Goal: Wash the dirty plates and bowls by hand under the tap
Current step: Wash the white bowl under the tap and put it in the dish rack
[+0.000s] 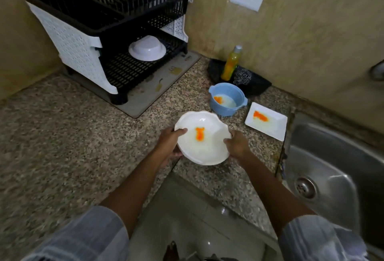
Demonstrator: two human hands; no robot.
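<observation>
A person holds a white bowl point(202, 138) with a wavy rim above the front edge of a speckled granite bench point(62, 136), both hands clasped on it. The left hand point(169, 143) grips the left rim, thumb on top and fingers underneath; the right hand point(235, 144) closes on the right rim. An orange smear marks the bowl's glossy inside. Behind it on the bench stand a round blue plastic bowl point(227, 98) with small handles and, just to its right, a square white plate point(267, 120), each stained orange too. A steel sink point(336, 169) with a round drain lies at far right. By the wall, a yellow bottle point(231, 63) and a wire scrubber point(242, 77) rest on a dark tray point(259, 83). At left, a two-tier slatted black-and-white rack point(99, 32) sits on a grey mat point(158, 86), with a white bowl upside down point(147, 51) on its lower tier. Checked sleeves point(91, 238) cover the upper arms.
</observation>
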